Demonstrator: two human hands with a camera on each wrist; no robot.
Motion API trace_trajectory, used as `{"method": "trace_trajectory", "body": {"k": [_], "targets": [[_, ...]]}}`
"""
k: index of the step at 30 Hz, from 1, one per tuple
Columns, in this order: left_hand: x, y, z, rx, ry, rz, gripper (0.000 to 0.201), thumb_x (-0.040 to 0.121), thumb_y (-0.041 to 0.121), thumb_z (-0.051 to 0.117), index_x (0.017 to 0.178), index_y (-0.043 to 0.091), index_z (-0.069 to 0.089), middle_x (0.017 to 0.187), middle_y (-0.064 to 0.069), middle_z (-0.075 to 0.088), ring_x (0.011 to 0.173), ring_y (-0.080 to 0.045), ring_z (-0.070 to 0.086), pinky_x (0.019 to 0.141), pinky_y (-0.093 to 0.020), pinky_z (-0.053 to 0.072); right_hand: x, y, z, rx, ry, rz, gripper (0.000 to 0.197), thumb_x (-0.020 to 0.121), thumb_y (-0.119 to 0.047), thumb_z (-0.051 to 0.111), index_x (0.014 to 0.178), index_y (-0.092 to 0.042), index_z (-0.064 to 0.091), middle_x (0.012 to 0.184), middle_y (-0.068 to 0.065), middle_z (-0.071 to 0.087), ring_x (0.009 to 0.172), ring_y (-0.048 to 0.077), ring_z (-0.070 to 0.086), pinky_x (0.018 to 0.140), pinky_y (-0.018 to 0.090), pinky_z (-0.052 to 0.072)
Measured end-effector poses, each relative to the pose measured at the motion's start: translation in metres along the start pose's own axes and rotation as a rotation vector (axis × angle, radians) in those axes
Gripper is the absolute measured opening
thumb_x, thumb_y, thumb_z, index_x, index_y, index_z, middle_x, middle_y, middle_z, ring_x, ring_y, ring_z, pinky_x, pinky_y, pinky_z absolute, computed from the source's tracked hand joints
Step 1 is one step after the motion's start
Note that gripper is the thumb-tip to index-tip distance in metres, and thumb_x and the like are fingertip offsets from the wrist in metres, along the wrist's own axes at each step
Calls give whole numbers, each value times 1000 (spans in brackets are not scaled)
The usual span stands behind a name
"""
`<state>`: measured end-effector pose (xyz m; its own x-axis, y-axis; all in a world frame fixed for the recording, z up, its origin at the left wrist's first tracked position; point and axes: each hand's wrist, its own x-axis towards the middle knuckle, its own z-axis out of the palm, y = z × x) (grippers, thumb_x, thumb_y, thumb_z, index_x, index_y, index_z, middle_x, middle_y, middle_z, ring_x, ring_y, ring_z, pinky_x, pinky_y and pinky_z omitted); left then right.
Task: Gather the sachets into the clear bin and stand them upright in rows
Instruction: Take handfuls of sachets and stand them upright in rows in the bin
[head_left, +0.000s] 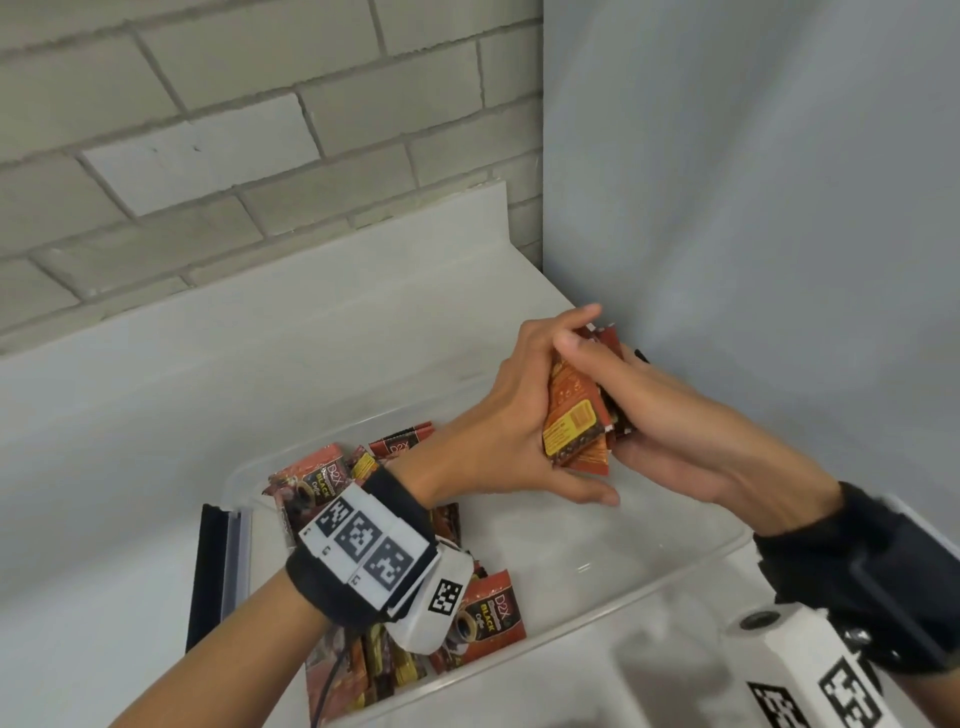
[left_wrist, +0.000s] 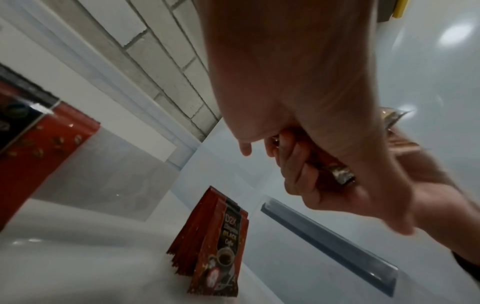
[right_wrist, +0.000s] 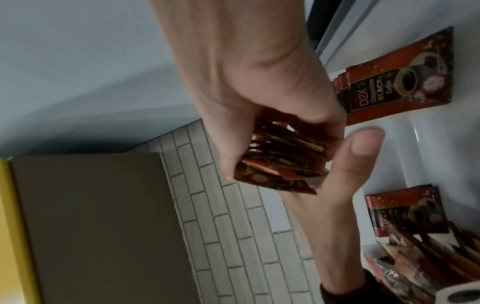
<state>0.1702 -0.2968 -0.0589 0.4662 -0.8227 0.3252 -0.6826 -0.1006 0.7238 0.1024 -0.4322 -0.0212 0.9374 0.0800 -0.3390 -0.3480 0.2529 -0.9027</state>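
Head view shows your left hand (head_left: 511, 415) and right hand (head_left: 670, 431) both clamped on a sachet bundle (head_left: 579, 415) above the clear bin (head_left: 675, 566); next, I think, square it and stand it upright.

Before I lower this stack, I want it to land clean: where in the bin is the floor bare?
Bare floor runs along the bin's right half, bordered by the near wall and the loose sachets on the left. The left half is crowded with sachets. Both hands hold the stack above the far right corner.
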Motion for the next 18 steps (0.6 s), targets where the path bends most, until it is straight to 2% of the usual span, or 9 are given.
{"method": "trace_trajectory", "body": {"k": [3,6,8,10,12,14,16,18], "targets": [[-1,4,2,-9,25,-33,116,54,49,84,139,47,6,131,18,21,135,-25,33,109,-48,36,1,1,3,-31,27,-16,98,59,-69,67,136,-15,40,120,6,67,104,15,68,80,33,56],[0,4,1,-31,110,-33,112,56,48,84,137,48,7,131,9,26,128,-32,39,102,-51,42,0,3,9,-40,-3,-35,90,58,-70,64,130,-19,43,123,7,64,105,12,68,78,30,56],[0,3,1,-8,150,-18,109,57,46,84,136,46,8,127,18,25,123,-33,42,99,-52,44,-1,3,9,-49,-34,-43,81,64,-63,67,129,-22,42,125,5,62,108,11,66,84,30,55],[-2,3,0,5,147,-9,108,56,48,83,135,44,9,128,27,20,124,-29,39,100,-52,42,-3,3,6,-23,-68,-42,73,70,-48,67,132,-20,40,126,6,61,109,12,66,83,28,56],[-4,2,0,0,109,-10,112,54,49,83,136,43,7,132,22,19,129,-26,35,105,-52,38,-5,2,3,-2,-90,-52,69,72,-39,68,133,-16,42,123,9,64,107,14,67,78,26,57],[-5,2,-2,17,38,-18,119,50,51,84,138,42,3,133,19,17,136,-22,28,110,-51,33,-5,0,0,-1,-75,-61,63,72,-40,66,128,-16,50,111,8,70,100,15,69,75,28,58],[-7,3,-2,4,-25,-44,124,48,51,85,139,46,0,141,17,13,141,-17,21,114,-49,28,-4,1,-2,-22,-47,-64,67,69,-47,67,128,-20,51,110,9,71,100,20,70,83,33,57],[-6,8,-1,-34,-29,-62,125,49,49,85,140,49,-1,148,3,13,142,-20,22,114,-49,28,-3,3,-2,-23,-34,-74,77,67,-51,70,134,-28,41,122,8,65,109,26,66,91,41,55]]}}
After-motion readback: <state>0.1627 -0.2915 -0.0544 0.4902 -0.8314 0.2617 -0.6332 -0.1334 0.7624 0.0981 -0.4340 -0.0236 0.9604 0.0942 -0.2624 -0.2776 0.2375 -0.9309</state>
